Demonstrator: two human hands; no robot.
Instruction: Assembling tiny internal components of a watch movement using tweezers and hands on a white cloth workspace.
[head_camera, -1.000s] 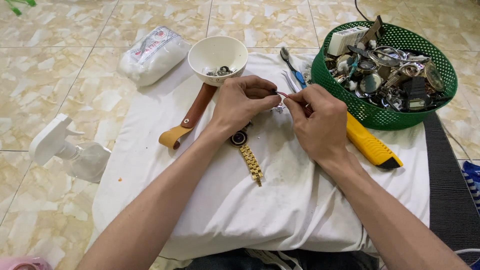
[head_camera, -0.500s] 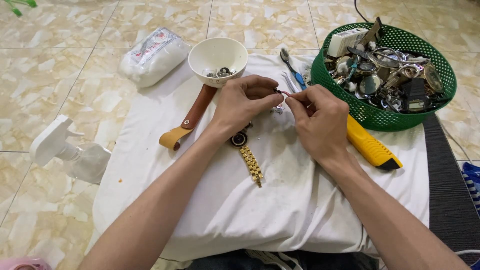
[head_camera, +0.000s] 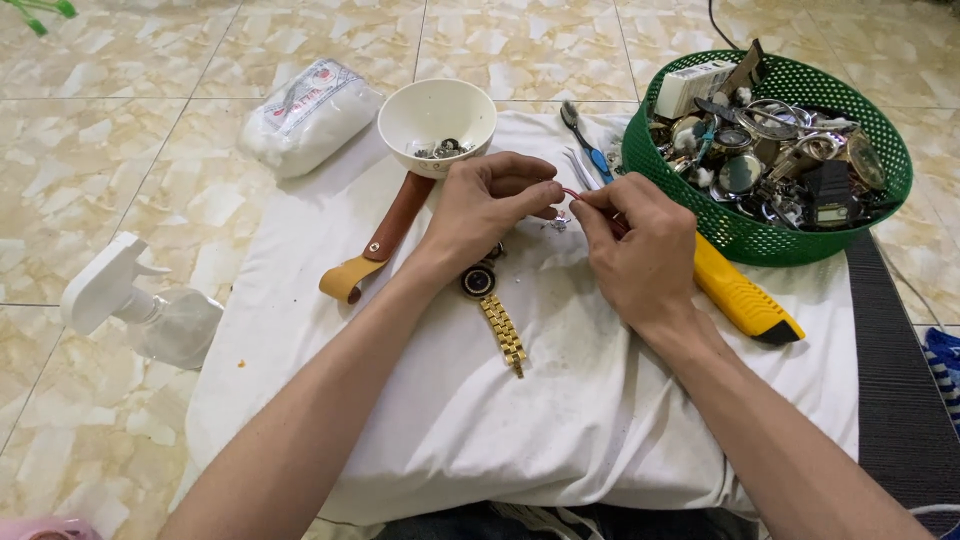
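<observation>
My left hand and my right hand meet fingertip to fingertip over a white cloth, pinching a small thin reddish piece between them. Under my left hand lies a watch with a gold link band. What the small piece is stays too tiny to tell.
A white bowl with small metal parts stands behind my left hand, a brown leather strap beside it. A green basket of watches and parts sits at the right, a yellow utility knife under my right hand. A spray bottle lies on the floor tiles.
Both hands stay together over the cloth; only the fingertips have shifted slightly around the small piece.
</observation>
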